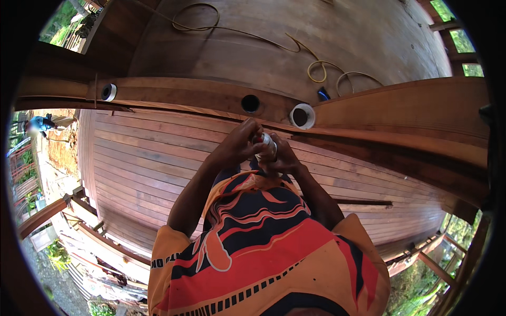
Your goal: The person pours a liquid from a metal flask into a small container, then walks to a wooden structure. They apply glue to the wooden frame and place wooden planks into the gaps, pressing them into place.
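Observation:
In front of my chest, both hands meet around a small whitish cylindrical thing [268,141] with a bit of red at its side; its kind is too small and covered to make out. My right hand [283,157] wraps it from the right. My left hand [238,140] is closed against its left side, thumb touching it and fingers curled near its top. Just beyond my hands, a dark round cup [250,104] and a white cup [302,117] with dark contents stand on a wooden ledge [179,95].
A white ring-shaped roll [108,92] sits farther left on the ledge. Past it, a yellow hose [253,36] loops over a smooth floor, near a small blue thing [323,94]. Planks [153,152] lie below me. At far left, outside, is another person [44,123].

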Available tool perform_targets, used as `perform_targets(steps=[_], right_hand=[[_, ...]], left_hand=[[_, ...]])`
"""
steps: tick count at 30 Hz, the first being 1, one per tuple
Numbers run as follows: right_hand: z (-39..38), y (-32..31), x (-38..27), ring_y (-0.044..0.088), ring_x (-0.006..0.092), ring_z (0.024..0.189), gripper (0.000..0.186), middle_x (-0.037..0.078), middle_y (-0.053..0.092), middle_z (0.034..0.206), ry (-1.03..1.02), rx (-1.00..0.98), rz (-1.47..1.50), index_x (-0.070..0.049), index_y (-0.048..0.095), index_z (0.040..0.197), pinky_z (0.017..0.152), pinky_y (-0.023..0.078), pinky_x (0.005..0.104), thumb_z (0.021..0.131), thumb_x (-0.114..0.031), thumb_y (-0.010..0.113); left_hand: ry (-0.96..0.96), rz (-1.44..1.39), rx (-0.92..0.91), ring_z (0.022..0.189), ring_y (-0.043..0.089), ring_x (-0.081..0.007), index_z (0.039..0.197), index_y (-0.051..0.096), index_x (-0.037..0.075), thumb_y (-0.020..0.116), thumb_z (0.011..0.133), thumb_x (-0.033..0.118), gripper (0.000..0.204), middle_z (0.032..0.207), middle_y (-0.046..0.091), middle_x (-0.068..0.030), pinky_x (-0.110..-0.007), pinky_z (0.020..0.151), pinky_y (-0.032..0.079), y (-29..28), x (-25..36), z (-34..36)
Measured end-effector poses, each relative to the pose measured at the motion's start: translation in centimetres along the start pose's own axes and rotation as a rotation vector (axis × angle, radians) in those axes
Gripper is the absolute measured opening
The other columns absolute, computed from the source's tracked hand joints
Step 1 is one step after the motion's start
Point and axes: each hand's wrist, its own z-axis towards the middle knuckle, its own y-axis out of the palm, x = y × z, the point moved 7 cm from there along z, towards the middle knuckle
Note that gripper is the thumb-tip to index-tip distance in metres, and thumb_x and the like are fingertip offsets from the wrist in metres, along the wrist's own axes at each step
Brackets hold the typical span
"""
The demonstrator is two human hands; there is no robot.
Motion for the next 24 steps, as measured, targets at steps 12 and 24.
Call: perform_targets(steps=[12,24], right_hand=[[5.9,-0.5,3.5,0.074,0.0282,0.093,0.065,0.019,0.071,0.110,0.272,-0.084,0.665,0.003,0.056,0.127,0.082,0.063,0.0428,0.081,-0.037,0.079],[7.9,1.0,6.3,0.072,0.0297,0.093,0.070,0.019,0.070,0.108,0.520,-0.116,0.661,0.004,0.058,0.126,0.082,0.062,0.0438,0.081,-0.046,0.075]], left_hand=[[-0.055,-0.399,0.407,0.120,0.061,-0.0263,0.140,0.052,0.003,0.061,0.093,0.006,0.047,0.132,0.062,-0.0195,-0.036,0.104,0.048,-6.2,-13.6,5.8],[-0.109,0.038,0.327,0.131,0.055,-0.0364,0.151,0.046,0.014,0.077,0.080,0.013,0.078,0.142,0.064,-0.0119,-0.050,0.110,0.040,-2.9,-18.9,7.5]])
